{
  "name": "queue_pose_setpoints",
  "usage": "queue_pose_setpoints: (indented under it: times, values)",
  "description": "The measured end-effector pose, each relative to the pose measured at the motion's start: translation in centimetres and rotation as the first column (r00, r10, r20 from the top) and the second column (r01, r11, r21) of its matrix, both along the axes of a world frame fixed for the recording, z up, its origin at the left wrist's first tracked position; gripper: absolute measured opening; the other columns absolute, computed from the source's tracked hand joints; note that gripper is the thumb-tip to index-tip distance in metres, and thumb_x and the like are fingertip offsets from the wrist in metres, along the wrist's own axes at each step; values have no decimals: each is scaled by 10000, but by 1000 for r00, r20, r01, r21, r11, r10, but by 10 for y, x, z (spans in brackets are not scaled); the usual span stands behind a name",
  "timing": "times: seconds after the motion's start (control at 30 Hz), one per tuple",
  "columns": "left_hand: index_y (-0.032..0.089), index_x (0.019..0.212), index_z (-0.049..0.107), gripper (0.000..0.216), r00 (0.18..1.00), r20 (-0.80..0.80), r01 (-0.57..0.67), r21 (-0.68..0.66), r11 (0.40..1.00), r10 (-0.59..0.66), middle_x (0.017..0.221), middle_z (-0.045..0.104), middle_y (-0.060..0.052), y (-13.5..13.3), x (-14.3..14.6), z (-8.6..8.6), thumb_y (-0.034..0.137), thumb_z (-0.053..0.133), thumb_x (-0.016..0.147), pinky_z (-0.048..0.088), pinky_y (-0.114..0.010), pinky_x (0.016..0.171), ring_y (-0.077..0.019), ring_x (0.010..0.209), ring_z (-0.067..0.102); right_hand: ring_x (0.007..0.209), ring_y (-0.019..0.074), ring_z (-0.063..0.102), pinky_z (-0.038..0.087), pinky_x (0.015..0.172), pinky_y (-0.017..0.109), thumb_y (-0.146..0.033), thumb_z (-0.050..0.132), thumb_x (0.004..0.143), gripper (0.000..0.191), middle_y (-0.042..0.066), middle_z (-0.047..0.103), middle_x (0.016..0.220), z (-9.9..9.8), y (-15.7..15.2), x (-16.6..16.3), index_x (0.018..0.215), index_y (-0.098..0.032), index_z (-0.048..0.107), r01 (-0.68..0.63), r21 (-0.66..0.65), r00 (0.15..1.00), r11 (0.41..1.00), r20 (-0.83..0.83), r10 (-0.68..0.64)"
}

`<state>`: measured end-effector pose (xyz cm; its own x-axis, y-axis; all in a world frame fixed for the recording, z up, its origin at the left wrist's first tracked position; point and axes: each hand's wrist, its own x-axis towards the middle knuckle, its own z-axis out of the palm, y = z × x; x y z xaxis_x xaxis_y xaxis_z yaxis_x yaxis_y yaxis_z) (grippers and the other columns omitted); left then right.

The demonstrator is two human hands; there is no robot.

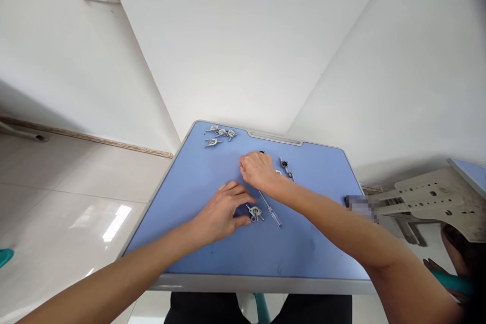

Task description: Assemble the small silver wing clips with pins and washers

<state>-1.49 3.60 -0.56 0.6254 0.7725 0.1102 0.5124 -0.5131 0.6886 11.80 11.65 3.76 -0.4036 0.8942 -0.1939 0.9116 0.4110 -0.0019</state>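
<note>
My left hand (228, 208) rests low over the blue tabletop, its thumb and fingers apart. Just beside its fingertips lies a small silver metal clamp-like part (255, 212); whether they touch it I cannot tell. My right hand (259, 168) is closed, back upward, farther up the table, and its curled fingers hide whatever they may hold. A screwdriver with a clear handle (274, 216) lies below my right wrist, its shaft pointing up toward that hand. Right of the hand is a metal part with black round pieces (285, 166), partly behind my forearm.
Several silver metal parts (222, 133) sit at the table's far left corner. The blue table (182, 182) has a grey rim and a slot (275, 137) at its back edge, against white walls. Another desk with a metal frame (436, 197) stands right, with part of a person near it.
</note>
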Motion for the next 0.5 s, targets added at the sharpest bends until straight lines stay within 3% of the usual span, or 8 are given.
queue_pose_setpoints:
  times: [0.17,0.27,0.37,0.43,0.5]
  values:
    - [206,1040,683,269,1000,22,-23,51,998,22,1036,682,-53,-1,2,-6,212,751,780,450,-406,895,-249,1017,534,912,196,640,434,702,263,-172,493,868,229,59,730,951,6,-15,8,927,-202,713,61,-29,990,998,-124,-64]
    - [216,1024,696,208,999,34,-30,76,997,27,1029,684,-48,-2,4,-8,222,716,818,448,-405,888,-238,996,534,816,135,632,447,688,241,-197,478,879,247,-5,728,931,8,-37,26,975,-246,700,117,-57,944,991,-303,-129]
    - [219,995,711,156,999,37,-37,79,996,35,993,686,-40,-2,6,-7,206,690,841,444,-396,864,-228,959,533,742,124,609,471,688,250,-188,524,822,203,-21,712,825,4,-62,47,869,-231,717,203,-147,696,968,-673,-248]
    - [219,986,714,141,998,42,-44,79,996,41,971,684,-38,-3,6,-5,192,674,853,437,-387,852,-222,949,530,670,117,580,461,606,237,-223,546,807,182,-22,690,769,0,-78,58,836,-226,725,217,-227,546,949,-778,-311]
    - [224,981,713,134,998,39,-52,85,995,48,967,679,-36,-4,6,-5,189,666,860,427,-378,848,-218,958,527,583,100,532,422,517,218,-267,558,809,178,-23,669,741,-6,-90,64,838,-220,728,210,-319,447,924,-809,-381]
